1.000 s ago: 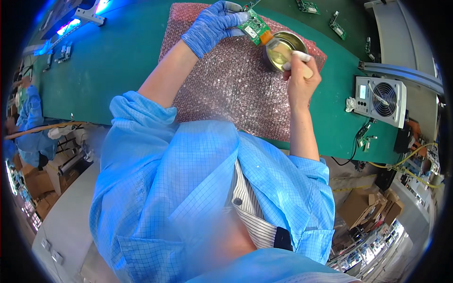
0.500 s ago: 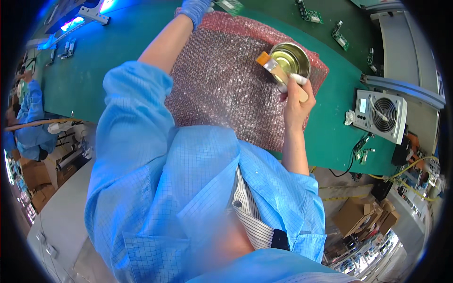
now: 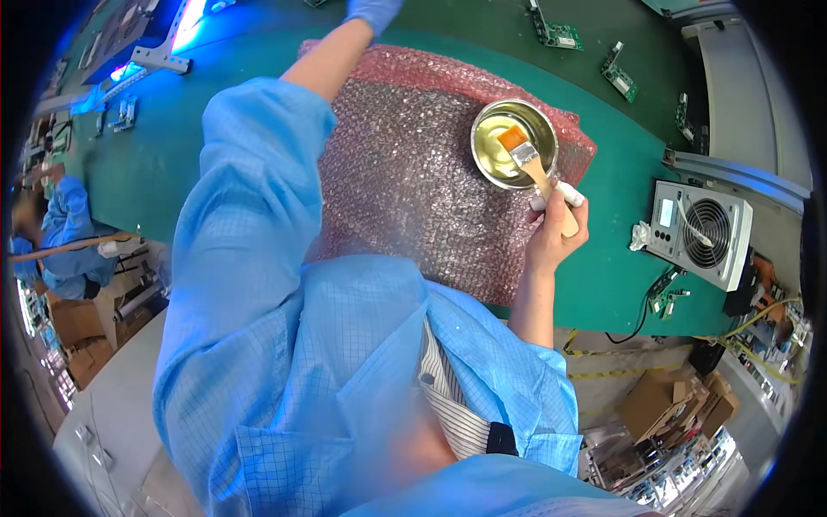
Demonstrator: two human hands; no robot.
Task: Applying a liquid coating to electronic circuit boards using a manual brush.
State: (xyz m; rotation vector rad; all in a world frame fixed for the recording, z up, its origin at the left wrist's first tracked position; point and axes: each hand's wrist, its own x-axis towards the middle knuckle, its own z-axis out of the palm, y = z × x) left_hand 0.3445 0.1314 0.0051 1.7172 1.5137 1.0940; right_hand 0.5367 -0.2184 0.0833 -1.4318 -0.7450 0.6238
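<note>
Between the fingers of my right hand point(image 3: 558, 233) is a flat brush point(image 3: 536, 168) with a wooden handle and orange bristles. White wraps cover some of those fingertips. The bristles are over or in a round metal bowl point(image 3: 551, 142) holding clear yellowish liquid; whether they touch it I cannot tell. Beneath the bowl lies a sheet of pinkish bubble wrap point(image 3: 405, 164). My left hand point(image 3: 375, 12), in a blue glove, reaches past the wrap's far edge. The frame's top edge cuts off its fingers, so what it holds, if anything, is hidden.
Several green circuit boards point(image 3: 618, 77) lie along the far right of the green table point(image 3: 603, 284). A white fan unit point(image 3: 702, 231) stands at the right edge. Far left are a glowing blue-lit frame point(image 3: 164, 59) and another person's blue sleeve point(image 3: 73, 207).
My right hand has drawn nearer to me, and the brush's bristles have moved from beside the bowl's left rim to over its inside. The circuit board near my left hand has gone from view.
</note>
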